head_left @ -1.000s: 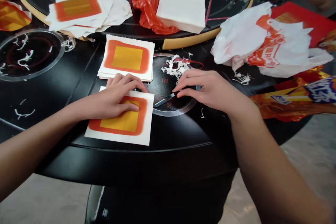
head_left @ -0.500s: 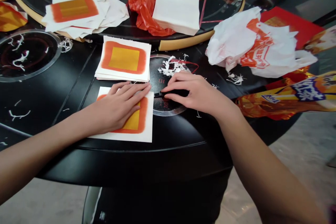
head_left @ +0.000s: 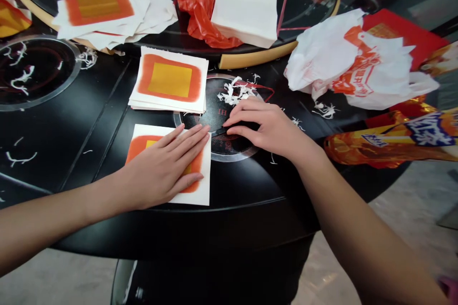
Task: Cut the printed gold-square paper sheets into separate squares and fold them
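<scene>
The left hand [head_left: 161, 167] lay flat on a printed paper sheet [head_left: 204, 186], fingers spread apart, covering most of its orange-and-yellow square. The sheet's lower edge sat just short of the table's curved rim [head_left: 107, 244]. The right hand [head_left: 272, 128] had its fingers together, clamped on a small knife [head_left: 219, 131], the handle mostly hidden and the blade tip just beside the sheet's upper right corner. Under the tip lay a round metal-ringed recess [head_left: 229, 155], with white paper shreds [head_left: 234, 96] at its far side. Black tabletop, flecked with scraps, stretched left of the sheet. Just beyond stood a printed stack [head_left: 168, 81]. Farther on, a turntable's gold rim [head_left: 250, 61] carried a white paper stack [head_left: 245, 9] against a red plastic bag [head_left: 198, 7]. At right, a crumpled white bag [head_left: 358, 66] lay near a snack wrapper [head_left: 411, 138] overhanging the table edge; neither bag's contents could be told.
</scene>
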`<state>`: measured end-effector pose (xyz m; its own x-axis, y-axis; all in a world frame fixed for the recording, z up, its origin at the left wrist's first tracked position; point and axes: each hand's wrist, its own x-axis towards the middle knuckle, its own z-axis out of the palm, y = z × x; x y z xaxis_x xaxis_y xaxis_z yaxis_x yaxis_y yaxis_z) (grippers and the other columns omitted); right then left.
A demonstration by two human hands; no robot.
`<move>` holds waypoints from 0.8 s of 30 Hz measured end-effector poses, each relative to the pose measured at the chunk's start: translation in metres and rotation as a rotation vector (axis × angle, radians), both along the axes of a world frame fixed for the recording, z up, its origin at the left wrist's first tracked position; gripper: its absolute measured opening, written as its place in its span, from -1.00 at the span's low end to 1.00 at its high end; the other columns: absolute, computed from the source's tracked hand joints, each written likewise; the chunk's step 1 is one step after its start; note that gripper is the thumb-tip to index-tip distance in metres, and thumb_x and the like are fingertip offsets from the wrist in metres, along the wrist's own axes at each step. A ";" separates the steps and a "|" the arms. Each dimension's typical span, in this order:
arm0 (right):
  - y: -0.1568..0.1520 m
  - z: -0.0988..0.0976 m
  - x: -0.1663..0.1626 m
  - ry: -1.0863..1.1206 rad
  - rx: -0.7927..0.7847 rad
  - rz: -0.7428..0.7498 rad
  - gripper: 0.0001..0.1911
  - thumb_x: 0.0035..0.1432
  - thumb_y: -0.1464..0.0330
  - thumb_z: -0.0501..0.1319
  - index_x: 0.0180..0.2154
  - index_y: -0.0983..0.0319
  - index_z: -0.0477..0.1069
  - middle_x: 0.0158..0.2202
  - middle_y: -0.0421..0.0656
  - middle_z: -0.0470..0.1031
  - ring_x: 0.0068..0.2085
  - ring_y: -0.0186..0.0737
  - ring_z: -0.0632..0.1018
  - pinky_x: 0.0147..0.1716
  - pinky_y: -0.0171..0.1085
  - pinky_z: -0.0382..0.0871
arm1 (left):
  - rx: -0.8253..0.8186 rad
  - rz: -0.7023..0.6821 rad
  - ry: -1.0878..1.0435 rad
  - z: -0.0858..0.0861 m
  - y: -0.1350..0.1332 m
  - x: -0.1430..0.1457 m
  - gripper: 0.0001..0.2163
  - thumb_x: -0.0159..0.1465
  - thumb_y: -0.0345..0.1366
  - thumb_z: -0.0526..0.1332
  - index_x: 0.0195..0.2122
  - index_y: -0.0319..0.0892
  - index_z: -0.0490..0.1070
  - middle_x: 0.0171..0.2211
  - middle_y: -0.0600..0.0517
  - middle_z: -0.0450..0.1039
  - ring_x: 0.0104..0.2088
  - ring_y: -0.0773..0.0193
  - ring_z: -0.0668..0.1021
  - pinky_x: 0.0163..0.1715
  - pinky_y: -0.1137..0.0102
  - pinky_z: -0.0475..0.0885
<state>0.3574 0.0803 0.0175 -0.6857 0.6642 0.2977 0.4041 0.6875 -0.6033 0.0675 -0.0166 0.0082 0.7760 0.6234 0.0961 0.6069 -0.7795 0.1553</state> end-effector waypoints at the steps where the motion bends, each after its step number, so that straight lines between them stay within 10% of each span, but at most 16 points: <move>1: 0.000 0.000 0.000 0.006 -0.007 0.010 -0.92 0.36 0.31 0.37 -0.20 0.11 0.67 -0.19 -0.15 0.63 -0.14 -0.11 0.59 -0.04 -0.07 0.48 | 0.011 -0.007 0.006 0.001 -0.002 0.001 -0.35 0.65 -0.05 -0.11 0.60 -0.40 -0.10 0.60 -0.24 -0.05 0.59 0.02 0.07 0.58 0.05 -0.07; 8: -0.004 -0.001 -0.004 0.037 -0.023 0.024 -0.93 0.34 0.37 0.37 -0.21 0.09 0.66 -0.22 -0.16 0.62 -0.16 -0.12 0.61 -0.08 -0.08 0.51 | 0.018 -0.015 -0.024 0.003 -0.013 0.005 -0.36 0.63 -0.04 -0.07 0.53 -0.46 0.09 0.51 -0.24 0.22 0.54 0.04 0.24 0.59 0.07 -0.02; 24: -0.008 -0.013 -0.007 0.077 0.113 -0.008 -0.85 0.35 0.44 0.34 -0.22 0.08 0.66 -0.24 -0.16 0.60 -0.16 -0.11 0.59 -0.11 -0.06 0.53 | 0.009 -0.014 -0.038 0.001 -0.014 0.004 -0.36 0.63 -0.03 -0.07 0.53 -0.45 0.09 0.53 -0.22 0.16 0.55 0.05 0.20 0.58 0.10 -0.05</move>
